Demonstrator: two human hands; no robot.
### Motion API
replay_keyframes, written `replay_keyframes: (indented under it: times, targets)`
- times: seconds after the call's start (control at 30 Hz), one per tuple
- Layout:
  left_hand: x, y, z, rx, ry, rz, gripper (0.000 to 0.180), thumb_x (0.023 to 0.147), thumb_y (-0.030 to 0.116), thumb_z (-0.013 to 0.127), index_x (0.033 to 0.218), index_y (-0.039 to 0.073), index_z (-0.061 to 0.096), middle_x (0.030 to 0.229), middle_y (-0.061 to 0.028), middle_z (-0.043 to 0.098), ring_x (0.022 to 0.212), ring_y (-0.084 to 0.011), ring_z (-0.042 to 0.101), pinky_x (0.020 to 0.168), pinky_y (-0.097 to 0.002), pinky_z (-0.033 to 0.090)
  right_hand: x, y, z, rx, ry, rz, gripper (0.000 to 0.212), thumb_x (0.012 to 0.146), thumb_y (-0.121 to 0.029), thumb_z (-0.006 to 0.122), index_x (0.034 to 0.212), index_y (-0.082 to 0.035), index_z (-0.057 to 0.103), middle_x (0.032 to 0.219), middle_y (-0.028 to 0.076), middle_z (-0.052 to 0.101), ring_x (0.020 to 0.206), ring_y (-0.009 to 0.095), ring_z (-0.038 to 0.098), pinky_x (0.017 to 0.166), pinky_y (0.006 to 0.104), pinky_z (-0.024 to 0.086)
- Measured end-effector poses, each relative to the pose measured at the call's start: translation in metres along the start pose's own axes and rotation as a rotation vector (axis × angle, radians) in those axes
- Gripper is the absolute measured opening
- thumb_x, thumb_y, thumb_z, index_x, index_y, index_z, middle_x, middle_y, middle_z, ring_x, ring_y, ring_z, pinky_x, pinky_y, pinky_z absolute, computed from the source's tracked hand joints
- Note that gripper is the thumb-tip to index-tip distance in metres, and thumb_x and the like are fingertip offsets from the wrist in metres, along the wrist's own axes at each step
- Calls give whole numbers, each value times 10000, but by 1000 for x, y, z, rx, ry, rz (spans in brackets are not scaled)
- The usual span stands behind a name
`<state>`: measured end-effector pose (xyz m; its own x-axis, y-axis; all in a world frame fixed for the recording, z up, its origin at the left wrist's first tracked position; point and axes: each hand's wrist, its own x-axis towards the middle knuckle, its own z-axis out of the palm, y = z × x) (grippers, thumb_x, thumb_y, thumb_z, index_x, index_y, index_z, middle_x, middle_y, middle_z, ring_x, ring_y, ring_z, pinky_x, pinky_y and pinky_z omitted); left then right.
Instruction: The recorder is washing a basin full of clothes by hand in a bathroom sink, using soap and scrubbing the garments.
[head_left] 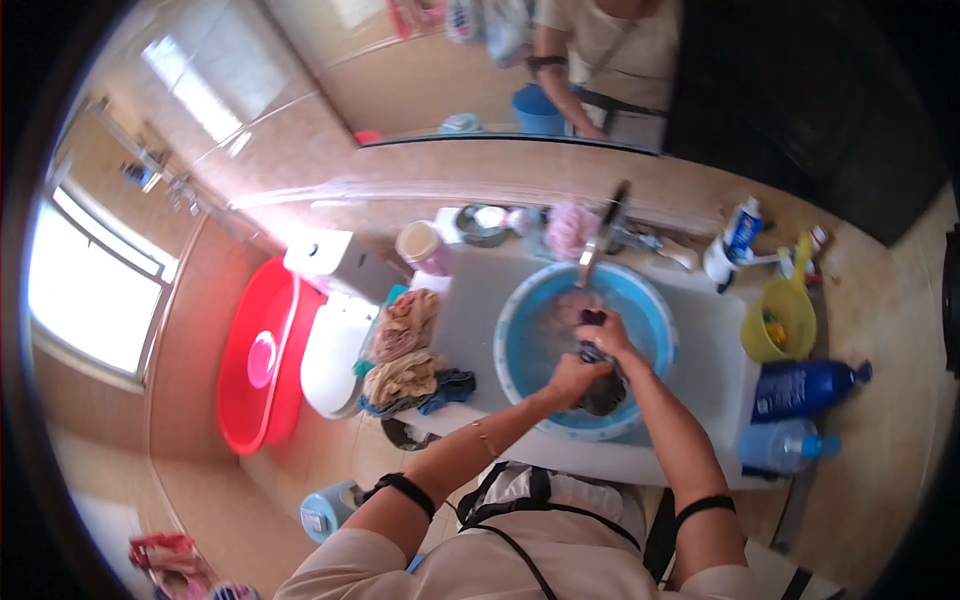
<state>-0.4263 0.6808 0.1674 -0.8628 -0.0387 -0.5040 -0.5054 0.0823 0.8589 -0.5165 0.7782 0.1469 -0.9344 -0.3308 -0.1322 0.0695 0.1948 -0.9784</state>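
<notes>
A blue basin (508, 350) of water stands in the white sink (470, 300), under the tap (592, 245). Over the water my left hand (577, 376) and my right hand (607, 333) are both closed round a dark wet cloth (603, 395). One end of it bunches up above my right hand, while the thicker end hangs below my left toward the basin's near side. What kind of garment it is, I cannot tell. A pale pinkish cloth (572, 308) lies in the cloudy water near the basin's far side.
Left of the sink, crumpled clothes (402, 375) are heaped beside a white toilet (333, 355) and a red tub (228, 390). On the right stand a yellow dipper (765, 335), a dark blue bottle (800, 390) and a light blue bottle (775, 447). A pink bath puff (572, 230) sits behind the basin.
</notes>
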Motion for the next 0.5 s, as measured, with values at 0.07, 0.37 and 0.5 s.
replay_keyframes:
  times: [0.07,0.37,0.5]
  targets:
    - [-16,30,12,376,71,20,515,654,388,662,855,-86,634,825,-249,641,819,-356,643,745,-401,498,1,15,-14,-86,48,-13,255,584,-168,674,795,-28,645,694,109,631,634,193,594,616,341,470]
    - [-35,22,-47,607,252,238,518,685,312,618,1084,19,468,837,-298,605,794,-457,590,730,-506,478,9,-6,57,61,293,81,169,624,-82,670,772,-21,615,752,28,600,673,172,556,636,322,461]
    - [-77,45,-148,575,240,390,594,619,296,714,1106,5,541,1059,-219,568,924,-382,577,814,-417,472,-7,-93,110,551,-120,274,305,700,-187,719,959,-62,618,892,44,608,801,145,568,727,274,460]
